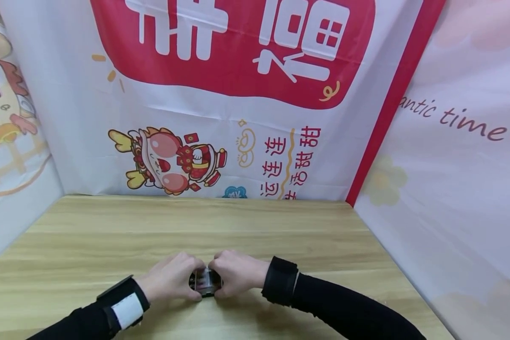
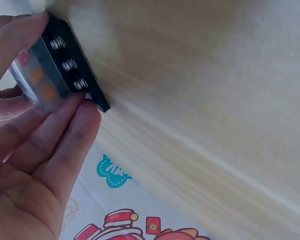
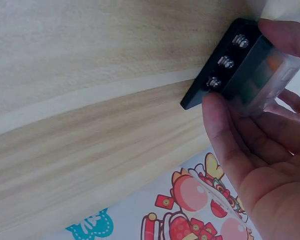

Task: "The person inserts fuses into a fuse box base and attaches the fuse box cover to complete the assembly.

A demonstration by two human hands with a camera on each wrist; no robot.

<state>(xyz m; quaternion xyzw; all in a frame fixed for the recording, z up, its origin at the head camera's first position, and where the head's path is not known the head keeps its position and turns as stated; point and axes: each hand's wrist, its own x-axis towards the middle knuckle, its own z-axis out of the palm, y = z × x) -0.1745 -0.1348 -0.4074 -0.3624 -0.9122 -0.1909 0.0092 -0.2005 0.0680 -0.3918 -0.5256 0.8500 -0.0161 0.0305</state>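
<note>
A small device with a black base and a clear cover (image 1: 207,282) stands on the wooden table between my two hands. Metal screw terminals (image 2: 69,65) line its black base in the left wrist view, and orange and red parts show blurred through the cover. Green and orange parts are visible through the clear cover (image 3: 274,75) in the right wrist view. My left hand (image 1: 174,276) grips one end between thumb and fingers. At the opposite end, my right hand (image 1: 240,274) holds it the same way. The hands hide much of its sides.
The wood-grain table (image 1: 306,236) stretches around the hands. Behind it hangs a white and red printed cloth (image 1: 238,108) with a cartoon figure. Printed cloths also line the left side (image 1: 8,118) and right side (image 1: 442,189).
</note>
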